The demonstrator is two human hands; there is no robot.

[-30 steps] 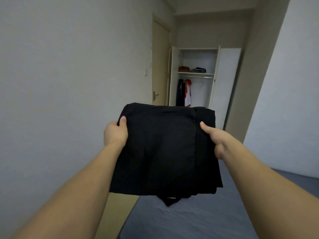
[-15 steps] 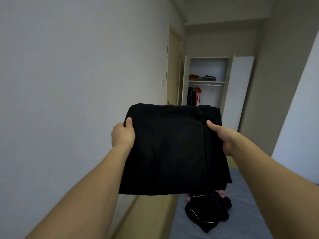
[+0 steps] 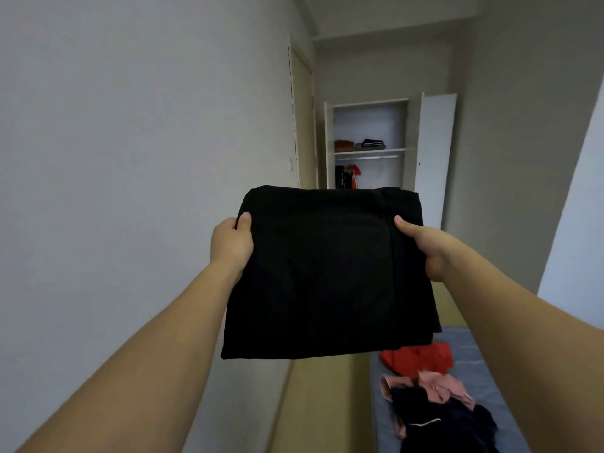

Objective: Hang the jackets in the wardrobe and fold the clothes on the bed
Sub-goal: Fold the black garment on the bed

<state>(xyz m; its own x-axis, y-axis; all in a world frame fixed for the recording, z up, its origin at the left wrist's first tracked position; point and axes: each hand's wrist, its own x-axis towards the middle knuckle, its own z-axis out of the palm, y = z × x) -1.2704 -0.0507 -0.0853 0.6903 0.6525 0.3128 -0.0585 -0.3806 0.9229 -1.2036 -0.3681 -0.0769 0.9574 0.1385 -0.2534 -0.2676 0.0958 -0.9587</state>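
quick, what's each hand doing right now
Left hand: grips the left edge of the folded black garment.
Right hand: grips its right edge, thumb on top.

Folded black garment (image 3: 327,273): flat rectangular bundle, held up in the air, near-horizontal, far edge tipped up slightly; fold seam runs along its right side. Left hand (image 3: 230,245) pinches left edge, thumb on top; right hand (image 3: 425,245) pinches right edge, thumb on top.

Wardrobe (image 3: 372,145): beyond garment, doors open. Upper shelf has folded items, one brownish, one dark w/ white stripes. Below rail hang dark and red/white jackets (image 3: 347,176), their lower parts hidden behind garment.

Bed (image 3: 490,371): below-right of garment, grey-blue cover. On it a loose pile: red piece (image 3: 420,358) nearest garment, then pink piece (image 3: 438,387), then black piece w/ white trim (image 3: 441,426), all unfolded.
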